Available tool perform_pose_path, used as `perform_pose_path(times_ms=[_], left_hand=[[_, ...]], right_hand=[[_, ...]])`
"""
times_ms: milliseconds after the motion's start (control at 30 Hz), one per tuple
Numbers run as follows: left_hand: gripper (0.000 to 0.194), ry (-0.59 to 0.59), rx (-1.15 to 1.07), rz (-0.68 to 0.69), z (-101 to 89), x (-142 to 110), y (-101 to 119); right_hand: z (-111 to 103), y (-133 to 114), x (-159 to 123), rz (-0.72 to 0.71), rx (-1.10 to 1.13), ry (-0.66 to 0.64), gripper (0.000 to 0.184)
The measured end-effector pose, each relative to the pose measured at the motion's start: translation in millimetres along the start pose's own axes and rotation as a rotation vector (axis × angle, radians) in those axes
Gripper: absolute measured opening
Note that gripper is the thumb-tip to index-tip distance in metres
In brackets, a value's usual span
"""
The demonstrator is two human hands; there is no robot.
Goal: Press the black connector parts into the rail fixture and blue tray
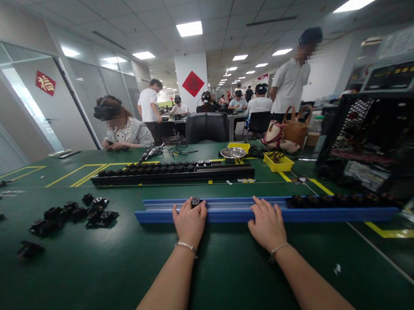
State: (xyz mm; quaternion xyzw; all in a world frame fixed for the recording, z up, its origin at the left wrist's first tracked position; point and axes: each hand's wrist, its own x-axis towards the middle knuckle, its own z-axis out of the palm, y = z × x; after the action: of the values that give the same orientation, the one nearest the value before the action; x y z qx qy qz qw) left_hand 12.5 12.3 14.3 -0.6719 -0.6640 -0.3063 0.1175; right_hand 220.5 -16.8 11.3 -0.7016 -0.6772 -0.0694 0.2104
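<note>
A long blue channel-shaped rail (232, 215) lies across the green table in front of me. My left hand (191, 224) is closed on a small black round-topped part (196, 202), which sits at the rail's channel left of its middle. Farther right, my right hand (268, 223) grips the rail's near wall, fingers reaching over it and thumb on the near side. A row of black parts (330, 200) fills the right end of the channel. The underside of the part in my left hand is hidden by my fingers.
Loose black parts (61, 214) lie at the left. Beyond the blue rail is a black rail (171, 177) with parts in it. A metal bowl (233, 153) and a yellow tray (279, 161) stand behind; an open computer case (370, 145) is at right. A person (124, 129) sits opposite.
</note>
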Motion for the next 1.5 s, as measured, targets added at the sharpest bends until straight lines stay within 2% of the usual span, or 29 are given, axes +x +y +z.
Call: perform_pose_path(times_ms=[1200,1500], left_hand=[[0.030,0.012,0.006,-0.089,2.8,2.0,-12.0],[0.034,-0.007,0.000,-0.111,-4.4,3.3,-11.3]], right_hand=[[-0.2,0.9,0.2,-0.009,0.001,0.010,0.034],[-0.5,0.7,0.4,0.000,0.006,-0.001,0.034]])
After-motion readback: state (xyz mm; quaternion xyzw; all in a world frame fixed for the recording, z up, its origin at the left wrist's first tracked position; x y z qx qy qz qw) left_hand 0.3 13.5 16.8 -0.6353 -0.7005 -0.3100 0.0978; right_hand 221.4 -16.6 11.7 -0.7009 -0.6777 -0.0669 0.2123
